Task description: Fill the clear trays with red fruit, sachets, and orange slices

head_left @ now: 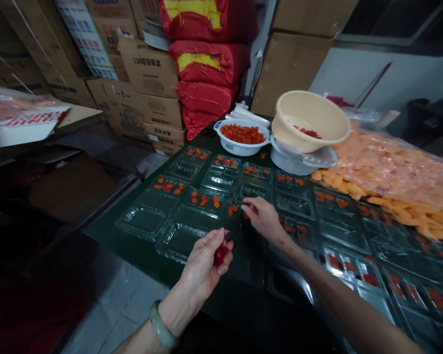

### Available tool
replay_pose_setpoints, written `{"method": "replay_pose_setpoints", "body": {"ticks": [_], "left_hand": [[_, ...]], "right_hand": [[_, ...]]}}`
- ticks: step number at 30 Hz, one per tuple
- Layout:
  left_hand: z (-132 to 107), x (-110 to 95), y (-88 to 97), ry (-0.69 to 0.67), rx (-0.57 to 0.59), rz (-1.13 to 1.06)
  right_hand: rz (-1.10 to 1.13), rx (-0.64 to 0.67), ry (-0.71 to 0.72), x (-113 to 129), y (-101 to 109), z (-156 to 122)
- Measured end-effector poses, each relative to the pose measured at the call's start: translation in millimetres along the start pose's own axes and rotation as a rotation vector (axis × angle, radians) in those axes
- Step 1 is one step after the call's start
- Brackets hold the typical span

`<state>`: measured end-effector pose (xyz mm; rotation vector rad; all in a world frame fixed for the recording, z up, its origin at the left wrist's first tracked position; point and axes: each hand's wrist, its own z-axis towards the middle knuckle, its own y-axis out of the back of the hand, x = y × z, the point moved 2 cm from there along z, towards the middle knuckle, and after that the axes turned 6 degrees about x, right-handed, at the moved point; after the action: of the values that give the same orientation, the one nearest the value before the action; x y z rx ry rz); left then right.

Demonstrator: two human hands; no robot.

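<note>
My left hand [208, 260], with a green bangle on its wrist, is curled around several small glossy red pieces [220, 255]; their kind is unclear. Its thumb and forefinger are pressed together above the table's front part. Over the top compartments of a clear plastic tray [233, 202], my right hand [261, 219] is closed in a pinch, and whatever its fingertips may hold is hidden. Just left of those fingers lie orange pieces [232, 210]. The neighbouring tray [180, 236] has orange and red pieces in its small compartments and a bare large one.
More clear trays run rightward across the dark green table [107, 226]. Behind them stand a basin of orange-red pieces [243, 135] and a cream basin [312, 118]. A clear bag [395, 162] spills orange slices [421, 216] at right. Cartons [151, 69] and red bundles [206, 64] are stacked behind.
</note>
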<state>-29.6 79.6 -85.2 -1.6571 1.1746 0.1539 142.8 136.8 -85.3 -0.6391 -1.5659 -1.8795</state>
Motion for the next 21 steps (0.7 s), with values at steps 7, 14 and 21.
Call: {"method": "replay_pose_setpoints", "body": {"ticks": [7, 14, 21], "left_hand": [[11.4, 7.0, -13.9, -0.046, 0.066, -0.001], [20.6, 5.9, -22.8, 0.075, -0.129, -0.154], [13.4, -0.2, -17.9, 0.084, -0.099, -0.098]], "right_hand": [[0.463, 0.307, 0.075, 54.4, 5.7, -56.4], [0.022, -0.087, -0.140, -20.6, 32.8, 32.2], [-0.234, -0.108, -0.274, -53.4, 38.8, 129.5]]}}
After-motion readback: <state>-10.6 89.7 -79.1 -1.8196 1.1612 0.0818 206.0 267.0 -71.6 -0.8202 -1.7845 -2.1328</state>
